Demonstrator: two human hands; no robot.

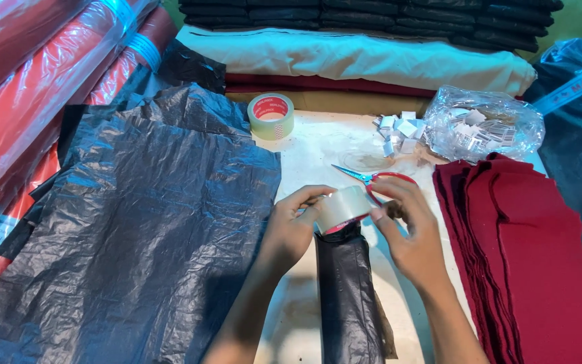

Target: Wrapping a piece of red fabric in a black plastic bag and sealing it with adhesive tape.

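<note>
Long rolled black plastic bundle (pixel 348 296) lies between both forearms, long axis running from its far end at the fingertips back toward the body. Clear packing-tape roll (pixel 342 209) sits at that far end, left hand (pixel 291 229) curled round its side, right hand (pixel 409 232) pinching its edge; both equally near. Red-handled scissors (pixel 378 178) lie just beyond the right hand.

A textile packing workshop or fabric shop's back room: plastic-wrapped red fabric rolls (pixel 42 81) lean at the left, folded dark and cream cloth (pixel 365 40) is piled behind the counter (pixel 318 145), with stacked maroon fabric pieces (pixel 527 256), black plastic bags (pixel 136 222), a tape roll (pixel 271 116) and a bag of paper tags (pixel 483 125)
</note>
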